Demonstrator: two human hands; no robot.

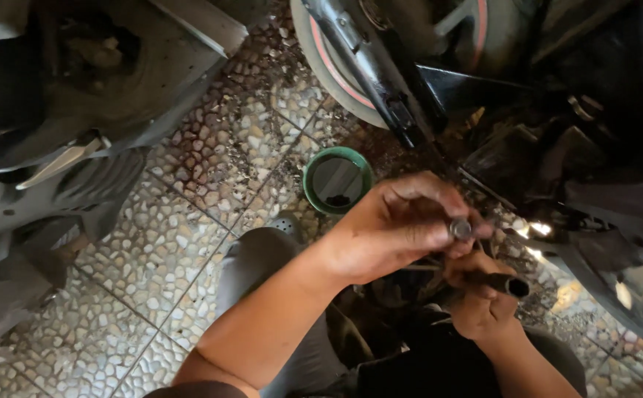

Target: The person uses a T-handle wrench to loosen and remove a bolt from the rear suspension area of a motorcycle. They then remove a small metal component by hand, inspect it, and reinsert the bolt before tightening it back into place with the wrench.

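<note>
Steel round nut [460,228] in left hand [395,225] fingers; right hand [483,298] fingers around dark tube [502,283]; pebbled tiles [189,191].

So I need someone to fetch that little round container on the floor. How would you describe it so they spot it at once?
Start at the pebble-patterned tiled floor and look just below the motorcycle wheel with its red rim stripe. There, just beyond the left hand, stands a small round green-rimmed container holding dark liquid. It is the only green thing among grey and black parts.
</note>
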